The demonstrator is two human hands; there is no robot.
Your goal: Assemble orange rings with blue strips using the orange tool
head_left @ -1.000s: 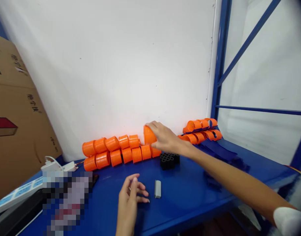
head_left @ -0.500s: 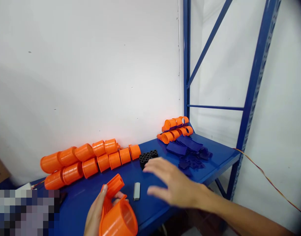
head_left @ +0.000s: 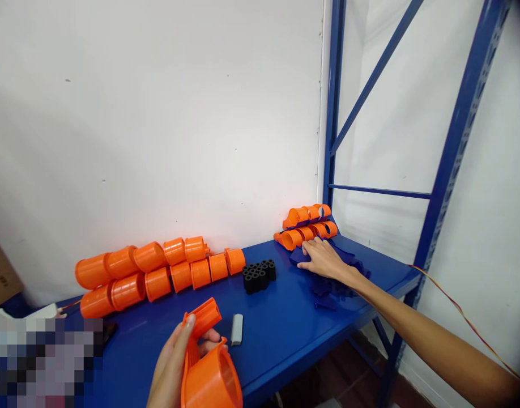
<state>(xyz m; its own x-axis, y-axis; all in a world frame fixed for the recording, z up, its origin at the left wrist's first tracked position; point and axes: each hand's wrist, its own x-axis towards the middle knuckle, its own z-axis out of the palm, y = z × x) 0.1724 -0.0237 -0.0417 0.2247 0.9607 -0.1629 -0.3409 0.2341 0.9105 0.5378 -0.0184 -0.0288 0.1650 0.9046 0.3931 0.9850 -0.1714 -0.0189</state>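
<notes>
My left hand [head_left: 173, 362] is closed around an orange plastic cup-shaped part [head_left: 207, 362] low in the view, its open mouth facing me. My right hand [head_left: 323, 258] reaches out to the far right of the blue bench [head_left: 281, 323] and rests, fingers bent, on a pile of dark blue flat pieces [head_left: 332, 272]. Whether it grips one I cannot make out. Just behind that hand lie two rows of orange rings [head_left: 306, 224] against the wall.
Two stacked rows of orange cups [head_left: 153, 269] line the wall at the left. A black block of tubes [head_left: 259, 275] and a small grey piece [head_left: 237, 328] lie mid-bench. A blue rack upright [head_left: 333, 102] stands at the right, and the bench's front edge drops off below.
My right hand moved from mid-bench out to the blue pieces on the right. Over the second, an orange cup left the wall row and came into my left hand. The view shifted slightly.
</notes>
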